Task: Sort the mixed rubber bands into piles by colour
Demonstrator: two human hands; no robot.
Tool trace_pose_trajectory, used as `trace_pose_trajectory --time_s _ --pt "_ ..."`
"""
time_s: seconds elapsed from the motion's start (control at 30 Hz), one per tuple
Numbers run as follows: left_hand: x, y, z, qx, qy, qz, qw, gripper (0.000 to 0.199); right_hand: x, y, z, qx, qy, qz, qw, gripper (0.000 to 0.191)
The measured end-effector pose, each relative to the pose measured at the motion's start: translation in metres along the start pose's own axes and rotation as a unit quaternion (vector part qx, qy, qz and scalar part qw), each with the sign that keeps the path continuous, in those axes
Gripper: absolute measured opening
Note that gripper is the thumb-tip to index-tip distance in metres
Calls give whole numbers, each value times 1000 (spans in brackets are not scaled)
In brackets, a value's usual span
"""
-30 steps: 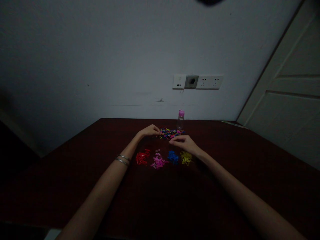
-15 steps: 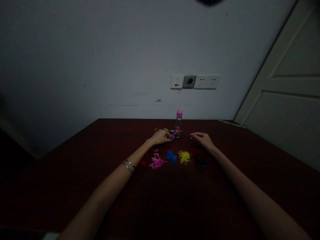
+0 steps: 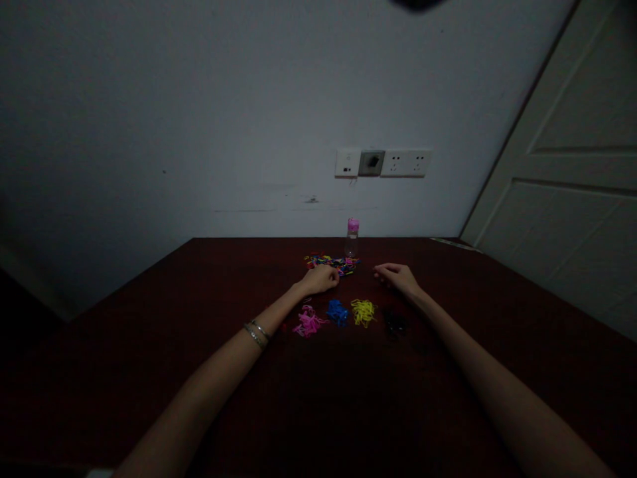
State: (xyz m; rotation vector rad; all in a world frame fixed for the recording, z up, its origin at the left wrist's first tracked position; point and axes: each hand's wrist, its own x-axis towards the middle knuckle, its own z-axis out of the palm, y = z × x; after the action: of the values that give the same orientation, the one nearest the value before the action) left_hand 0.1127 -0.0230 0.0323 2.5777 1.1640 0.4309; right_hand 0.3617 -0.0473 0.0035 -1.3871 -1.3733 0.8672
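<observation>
My left hand (image 3: 322, 279) is closed at the near edge of a mixed heap of small coloured bands (image 3: 343, 264), which look like elastic hair bands. Its fingertips are curled under, so anything in them is hidden. Right of the heap, my right hand (image 3: 397, 275) rests low over the table with thumb and fingers pinched together; whether it holds a band is too small to tell. Nearer to me lie sorted piles: pink bands (image 3: 308, 322), blue bands (image 3: 338, 313), yellow bands (image 3: 363, 312) and black bands (image 3: 395, 322). A bit of red (image 3: 283, 328) shows beside my left forearm.
A clear bottle with a pink cap (image 3: 353, 226) stands just behind the mixed heap. The dark red table (image 3: 239, 265) meets a pale wall with sockets (image 3: 403, 162). To the right is a panelled door (image 3: 562, 172). The light is dim.
My left hand has drawn back slightly from the mixed heap toward me, its fingers more curled, uncovering more of the bands. The right hand keeps nearly the same place. The view has shifted slightly.
</observation>
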Motion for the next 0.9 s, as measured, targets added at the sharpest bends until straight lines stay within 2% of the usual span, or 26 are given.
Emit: trace_pose_trajectory --time_s 0.17,0.3,0.43,0.53,0.63,0.73,0.83,0.9 --pt "3 14 -4 -62 -8 14 998 18 0 -1 0 4 4 0 1000 37" --pt "0 52 -5 -110 -8 68 992 20 -1 -4 0 7 14 -5 1000 36" --pt "-11 94 4 -108 -50 119 986 18 -1 -5 1 6 15 -11 1000 35" --pt "-18 109 13 -116 -78 127 982 21 -1 -4 0 10 18 -8 1000 34" --pt "-17 107 16 -164 -84 123 975 26 -2 -4 0 19 16 -7 1000 33" --pt "-8 91 10 -223 -61 94 968 26 -2 -4 1 23 17 -8 1000 33" --pt "4 63 -4 -278 -16 34 960 28 -1 -2 2 17 18 -4 1000 33" --pt "9 36 -14 -315 52 -23 948 27 0 0 2 7 16 -5 1000 34"
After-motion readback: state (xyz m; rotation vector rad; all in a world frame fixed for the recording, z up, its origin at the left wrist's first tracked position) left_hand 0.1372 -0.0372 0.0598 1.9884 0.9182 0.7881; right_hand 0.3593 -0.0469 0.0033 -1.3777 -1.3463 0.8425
